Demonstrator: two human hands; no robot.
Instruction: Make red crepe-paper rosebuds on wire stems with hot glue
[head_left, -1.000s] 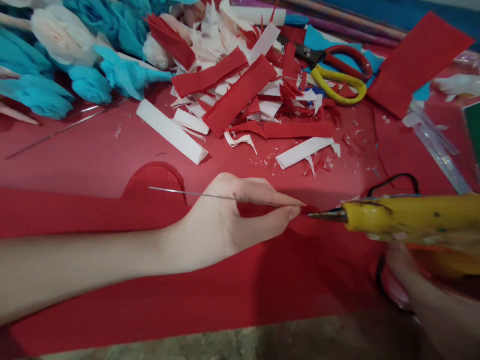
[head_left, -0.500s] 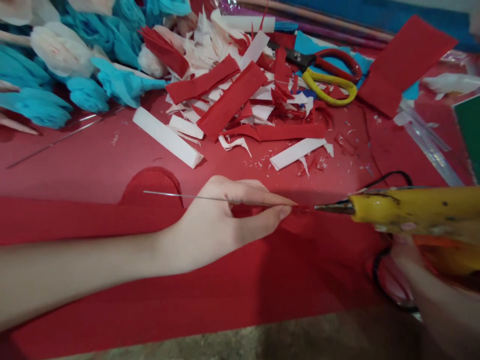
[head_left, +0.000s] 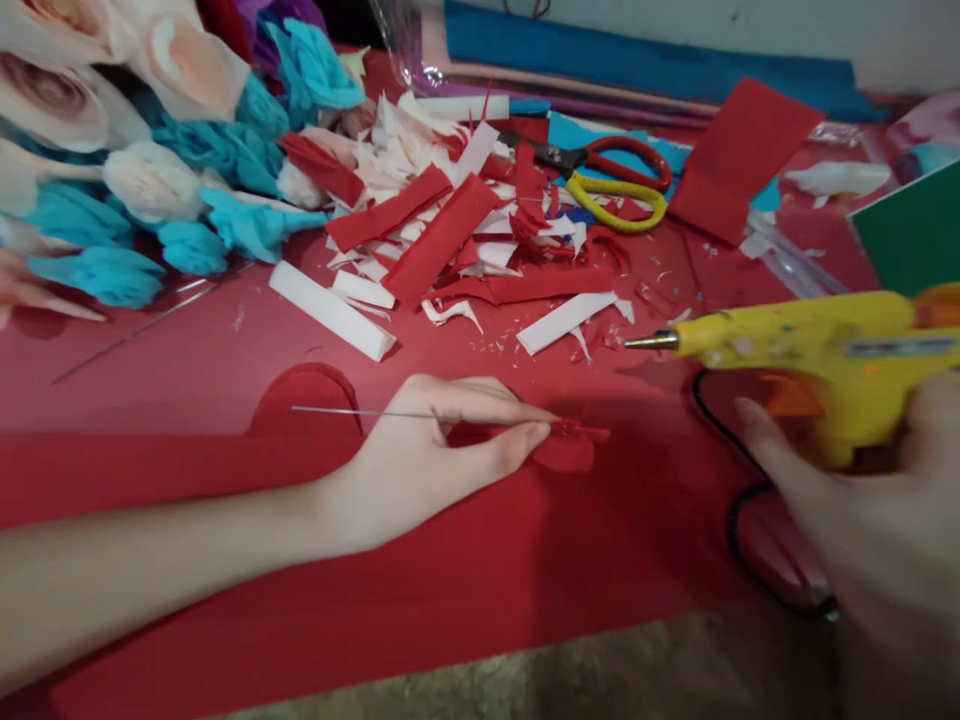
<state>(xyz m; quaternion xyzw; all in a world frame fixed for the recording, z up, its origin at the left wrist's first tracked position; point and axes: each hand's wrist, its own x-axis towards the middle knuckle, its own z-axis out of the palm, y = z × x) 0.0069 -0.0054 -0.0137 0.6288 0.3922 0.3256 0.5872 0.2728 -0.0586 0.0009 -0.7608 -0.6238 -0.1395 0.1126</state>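
Thumb and fingers of my left hand (head_left: 442, 455) pinch a thin wire (head_left: 337, 410), which runs back across the hand to the left. At the wire's right end, just past my fingertips, is a small piece of red crepe paper (head_left: 566, 450). On the right, my right hand (head_left: 862, 520) is around the handle of a yellow hot glue gun (head_left: 795, 330), its thumb sticking out to the left. The gun's metal nozzle (head_left: 652, 341) points left, apart from the red paper. A rounded red paper piece (head_left: 307, 400) lies behind my left wrist.
Paper scraps (head_left: 442, 230) in red and white are heaped mid-table, with scissors (head_left: 615, 185) beside them. Blue and cream paper flowers (head_left: 150, 180) fill the back left. A black cord (head_left: 731, 520) loops below the gun. Rolled blue paper (head_left: 645, 75) lies at the back.
The glue gun has moved up and its nozzle has come away from the red paper. My right hand has risen with it. My left hand keeps its pinch, and the view has shifted slightly.
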